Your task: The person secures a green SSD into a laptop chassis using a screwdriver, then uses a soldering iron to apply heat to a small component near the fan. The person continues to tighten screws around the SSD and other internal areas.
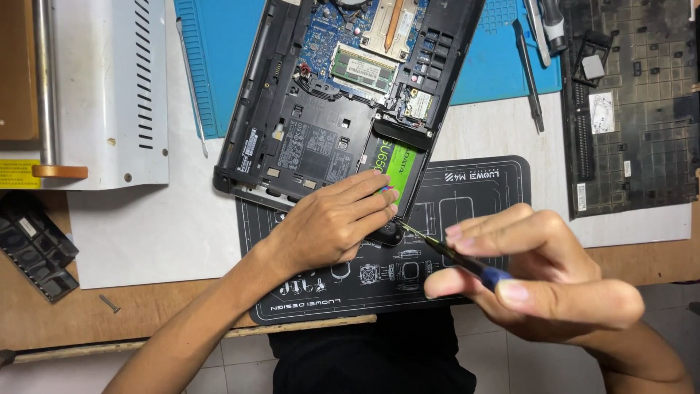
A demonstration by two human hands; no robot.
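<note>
Resting on the near edge of an opened laptop (pixel 343 95), the left hand (pixel 328 226) lies flat with its fingers stretched out, their tips touching the green drive (pixel 394 164) that sits in the bay at the laptop's lower corner; it clasps nothing. The right hand (pixel 532 270) pinches a thin screwdriver (pixel 445 252) between thumb and fingers (blue handle, dark shaft), closed tightly round it, and the tip points toward the laptop's edge just beside the left fingertips. The laptop lies bottom up and tilted, its circuit board and memory stick bare, partly on a blue mat (pixel 219 58) and partly on a black work mat (pixel 467 190) printed with white outlines. To the right lies the removed black bottom cover (pixel 634 131), well apart from the hands. A white metal case (pixel 109 80) stands at the left, and a loose screw (pixel 109 303) lies on the wooden table (pixel 44 321) near the left forearm.
</note>
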